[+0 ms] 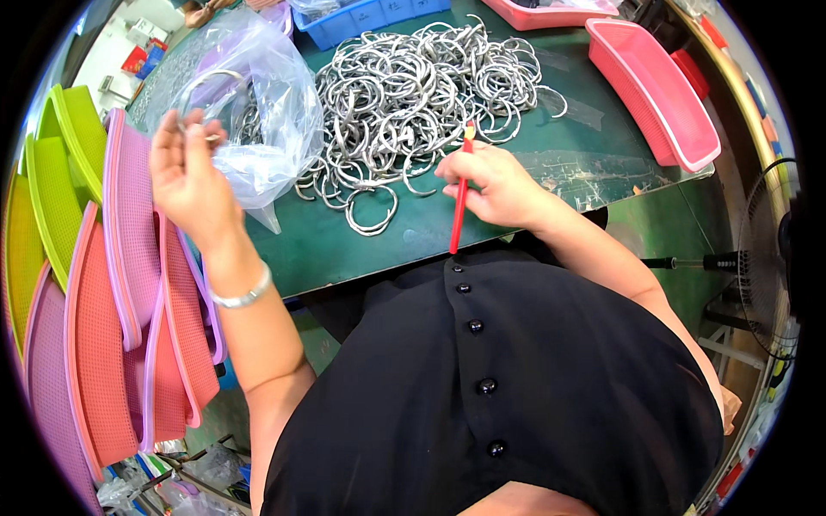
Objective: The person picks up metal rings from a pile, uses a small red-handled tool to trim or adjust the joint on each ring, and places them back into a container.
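My left hand (194,168), palm turned up and slightly blurred, is raised at the left beside a clear plastic bag (288,107). Its curled fingers and thumb grip a thin silvery metal ring (211,76), which arcs up in front of the bag. My right hand (495,185) holds a slim red-handled brush (460,206) between thumb and fingers, its small yellow-and-dark tip pointing away from me. Beyond both hands lies a large heap of silvery open metal rings (404,95). One loose ring (372,212) rests at the near edge of the heap. More rings show through the bag.
Pink baskets (658,95) and a blue crate (370,21) line the far side of the green table (344,258). Stacked purple, red and green plastic baskets (103,361) crowd the left. A black fan (766,258) stands at the right.
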{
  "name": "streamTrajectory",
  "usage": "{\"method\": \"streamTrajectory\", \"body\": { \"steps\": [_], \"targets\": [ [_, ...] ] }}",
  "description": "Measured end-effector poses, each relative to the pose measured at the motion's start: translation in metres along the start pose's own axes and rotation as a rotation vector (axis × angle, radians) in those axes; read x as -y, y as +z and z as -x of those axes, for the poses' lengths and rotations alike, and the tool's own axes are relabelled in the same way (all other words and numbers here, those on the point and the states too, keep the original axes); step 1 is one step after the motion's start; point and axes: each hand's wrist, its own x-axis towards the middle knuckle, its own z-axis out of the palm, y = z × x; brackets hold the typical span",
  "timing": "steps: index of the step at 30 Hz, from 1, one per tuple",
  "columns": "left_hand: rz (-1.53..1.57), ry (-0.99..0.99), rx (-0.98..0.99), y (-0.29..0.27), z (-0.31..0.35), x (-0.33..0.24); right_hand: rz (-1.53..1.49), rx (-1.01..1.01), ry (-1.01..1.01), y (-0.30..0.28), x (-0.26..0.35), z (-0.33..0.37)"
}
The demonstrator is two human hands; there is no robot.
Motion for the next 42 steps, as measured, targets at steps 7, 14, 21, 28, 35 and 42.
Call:
{"method": "streamTrajectory", "body": {
  "steps": [7,14,21,28,35,42],
  "targets": [
    [-1.1,0.664,0.083,-0.018,-0.023,0.032,0.247,0.15,-0.044,0.029,-0.001,-0.005],
    [-0.543,0.298,0.417,0.014,0.07,-0.001,0.251,0.175,-0.03,0.043,-0.004,-0.008],
    [-0.564,0.321,0.672,0.021,0.111,0.012,0.114,-0.12,-0.02,0.018,-0.002,-0.011],
    [-0.585,0.196,0.749,0.02,0.12,0.021,-0.494,-0.435,0.218,0.003,-0.026,-0.007],
    [-0.56,0.121,0.764,0.016,0.125,0.025,-0.647,-0.458,0.243,0.007,-0.022,-0.015],
    [-0.563,0.11,0.745,0.015,0.123,0.022,-0.655,-0.5,0.289,0.008,-0.018,-0.025]
  ]
}}
